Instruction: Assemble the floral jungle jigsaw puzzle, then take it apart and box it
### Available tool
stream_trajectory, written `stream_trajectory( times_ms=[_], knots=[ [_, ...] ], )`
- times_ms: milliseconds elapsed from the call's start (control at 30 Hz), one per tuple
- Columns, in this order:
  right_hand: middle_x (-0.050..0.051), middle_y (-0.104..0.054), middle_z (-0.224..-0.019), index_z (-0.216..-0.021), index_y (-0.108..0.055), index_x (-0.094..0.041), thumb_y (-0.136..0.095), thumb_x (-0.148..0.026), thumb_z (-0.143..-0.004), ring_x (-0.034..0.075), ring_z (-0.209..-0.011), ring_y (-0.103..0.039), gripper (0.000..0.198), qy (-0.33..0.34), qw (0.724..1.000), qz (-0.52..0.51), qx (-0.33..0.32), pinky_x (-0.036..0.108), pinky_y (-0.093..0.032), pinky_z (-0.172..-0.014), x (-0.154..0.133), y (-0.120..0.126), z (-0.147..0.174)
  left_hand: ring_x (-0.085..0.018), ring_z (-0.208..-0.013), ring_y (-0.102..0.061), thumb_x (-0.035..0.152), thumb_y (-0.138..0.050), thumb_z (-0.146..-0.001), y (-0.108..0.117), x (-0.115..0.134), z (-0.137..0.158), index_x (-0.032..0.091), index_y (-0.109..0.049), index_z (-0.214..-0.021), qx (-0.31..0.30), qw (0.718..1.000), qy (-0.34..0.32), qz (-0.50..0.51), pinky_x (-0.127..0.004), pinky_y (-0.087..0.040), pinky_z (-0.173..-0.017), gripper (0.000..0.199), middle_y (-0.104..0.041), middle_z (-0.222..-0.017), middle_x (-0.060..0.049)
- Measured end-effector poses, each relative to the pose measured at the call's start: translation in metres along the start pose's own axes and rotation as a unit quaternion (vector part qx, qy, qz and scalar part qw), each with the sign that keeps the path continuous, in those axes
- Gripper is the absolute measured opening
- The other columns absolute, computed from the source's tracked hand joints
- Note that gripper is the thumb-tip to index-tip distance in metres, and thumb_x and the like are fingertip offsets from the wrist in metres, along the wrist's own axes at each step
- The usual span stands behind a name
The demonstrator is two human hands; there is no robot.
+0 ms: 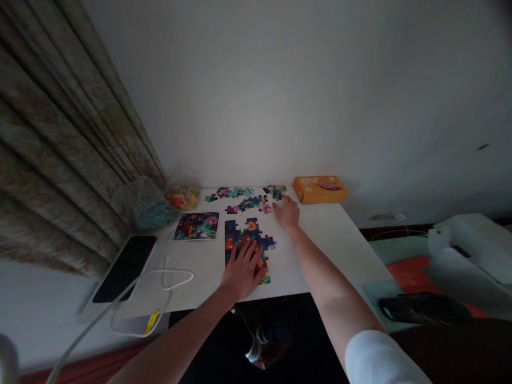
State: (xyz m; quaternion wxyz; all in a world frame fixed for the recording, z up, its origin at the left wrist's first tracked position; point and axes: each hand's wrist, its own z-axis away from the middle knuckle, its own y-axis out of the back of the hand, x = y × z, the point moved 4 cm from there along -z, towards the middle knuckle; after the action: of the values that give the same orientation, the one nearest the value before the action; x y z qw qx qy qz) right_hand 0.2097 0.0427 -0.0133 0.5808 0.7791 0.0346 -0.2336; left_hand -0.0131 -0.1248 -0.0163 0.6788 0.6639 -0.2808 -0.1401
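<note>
My left hand (242, 272) lies with fingers spread on the partly joined jigsaw puzzle (242, 233), a dark blue section with red and orange figures, covering its lower part. Farther back on the right, my right hand (288, 213) reaches to the loose puzzle pieces, thumb and fingers apart. Its fingertips are beside a small cluster of pieces (276, 190), and a pink piece (264, 208) lies left of the thumb. More puzzle pieces (252, 202) sit in the middle, with a row of joined pieces (236, 193) behind them. The picture card (196, 226) rests left of the puzzle.
An orange box (320, 190) stands at the back right of the white table (332, 240). Clear plastic bags, one of yellow-orange items (182, 197) and one of teal items (154, 212), are at the back left. A black tablet-like slab (126, 269) and a white cable (176, 271) lie in front.
</note>
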Motion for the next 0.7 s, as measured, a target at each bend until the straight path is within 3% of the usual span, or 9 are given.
stream_trajectory(
  times_ms=[133, 233, 367, 533, 700],
  knots=[
    [0.014, -0.051, -0.155, -0.143, -0.059, -0.023, -0.050, -0.049, -0.102, 0.037, -0.132, -0.048, 0.049, 0.061, 0.997, 0.036, -0.029, 0.050, -0.041, -0.102, -0.008, -0.005, -0.010, -0.032, -0.153, -0.034, 0.056, -0.039, -0.103, 0.001, 0.001, -0.001, 0.026, -0.048, -0.154, -0.002, 1.000, 0.004, 0.006, -0.063, -0.023, -0.125, 0.060, -0.041, -0.165, -0.010],
    [0.014, -0.063, -0.140, -0.122, -0.071, -0.022, -0.052, -0.046, -0.102, 0.032, -0.127, -0.051, 0.037, 0.093, 0.995, 0.034, -0.028, 0.046, -0.041, -0.101, -0.010, -0.005, -0.010, -0.033, -0.145, -0.044, 0.054, -0.046, -0.101, 0.008, -0.004, -0.009, 0.026, -0.057, -0.145, -0.001, 1.000, 0.004, 0.021, -0.061, -0.030, -0.121, 0.053, -0.052, -0.157, -0.010],
    [0.014, -0.070, -0.119, -0.104, -0.072, -0.019, -0.057, -0.044, -0.098, 0.030, -0.116, -0.056, 0.029, 0.103, 0.994, 0.026, -0.028, 0.041, -0.041, -0.096, -0.011, -0.003, -0.007, -0.029, -0.135, -0.054, 0.040, -0.050, -0.101, 0.027, -0.023, -0.037, 0.026, -0.065, -0.132, 0.044, 0.998, 0.009, 0.039, -0.051, -0.038, -0.117, 0.037, -0.061, -0.145, -0.009],
    [0.016, -0.067, -0.119, -0.115, -0.067, -0.016, -0.058, -0.038, -0.095, 0.031, -0.114, -0.057, 0.031, 0.076, 0.997, 0.031, -0.011, 0.042, -0.040, -0.094, -0.009, -0.005, -0.009, -0.029, -0.140, -0.051, 0.036, -0.049, -0.101, 0.041, -0.061, -0.091, 0.024, -0.065, -0.131, 0.074, 0.994, 0.072, 0.020, -0.052, -0.035, -0.120, 0.036, -0.056, -0.150, -0.011],
    [0.017, -0.065, -0.129, -0.125, -0.065, -0.016, -0.055, -0.029, -0.092, 0.032, -0.120, -0.055, 0.037, 0.062, 0.998, 0.029, -0.007, 0.044, -0.039, -0.098, -0.006, -0.010, -0.012, -0.035, -0.152, -0.035, 0.044, -0.044, -0.102, 0.045, -0.098, -0.140, 0.021, -0.052, -0.149, 0.065, 0.986, 0.150, -0.016, -0.064, -0.025, -0.123, 0.052, -0.040, -0.163, -0.017]
  ],
)
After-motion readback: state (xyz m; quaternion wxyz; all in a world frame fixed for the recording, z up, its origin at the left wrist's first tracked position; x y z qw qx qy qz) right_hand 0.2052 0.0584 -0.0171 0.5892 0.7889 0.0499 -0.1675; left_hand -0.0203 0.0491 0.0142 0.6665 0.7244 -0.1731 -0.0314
